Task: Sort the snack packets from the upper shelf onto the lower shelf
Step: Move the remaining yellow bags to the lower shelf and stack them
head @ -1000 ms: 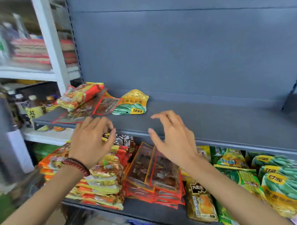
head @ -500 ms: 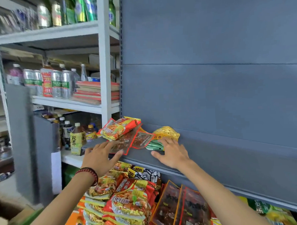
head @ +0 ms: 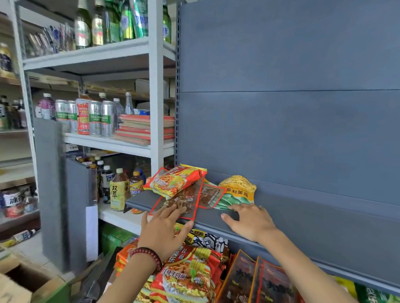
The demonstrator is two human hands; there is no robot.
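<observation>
Four snack packets lie bunched at the left end of your upper shelf (head: 312,233). An orange noodle packet (head: 175,181), printed with yellow noodles, sits farthest left and overlaps a clear packet (head: 185,201) with red edges and dark brown pieces inside. A smaller clear packet (head: 210,195) lies beside it, partly over a glossy yellow-green packet (head: 238,192). Your left hand (head: 162,231) rests flat with fingers spread on the larger clear packet's near edge, gripping nothing. Your right hand (head: 250,221) has nearly straight fingers touching the yellow-green packet's near edge, thumb out. Below the shelf sit stacked noodles (head: 188,277).
</observation>
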